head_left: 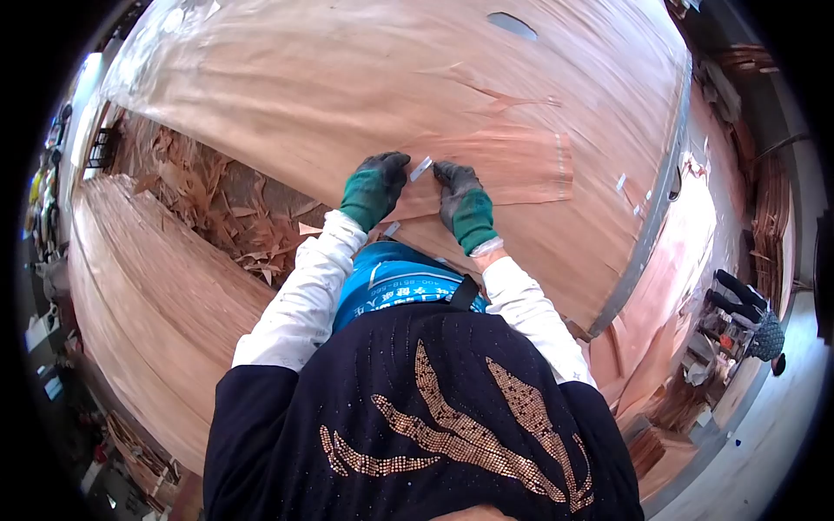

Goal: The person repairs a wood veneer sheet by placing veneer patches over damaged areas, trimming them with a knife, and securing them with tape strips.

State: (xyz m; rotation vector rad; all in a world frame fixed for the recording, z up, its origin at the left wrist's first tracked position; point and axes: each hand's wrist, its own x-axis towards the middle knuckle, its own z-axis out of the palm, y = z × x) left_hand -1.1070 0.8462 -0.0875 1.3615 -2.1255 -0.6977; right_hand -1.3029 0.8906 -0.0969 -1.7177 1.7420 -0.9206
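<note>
A small white strip (420, 168) lies between my two gloved hands over a reddish veneer piece (521, 165). My left hand (379, 184), in a green and dark glove, is closed at the strip's left side; whatever its fingers pinch is too small to name. Just right of the strip, my right hand (462, 201) has its fingers curled together, and their contents are hidden. The reddish piece rests on a broad pale veneer sheet (313, 78). Another whitish strip (391, 229) shows near my left wrist.
An oval hole (512, 25) shows in the sheet at the top. Veneer scraps (204, 187) lie in a heap at the left, beside another veneer stack (156, 286). More white strips (620, 182) are on the right. A person (754, 317) is at the far right.
</note>
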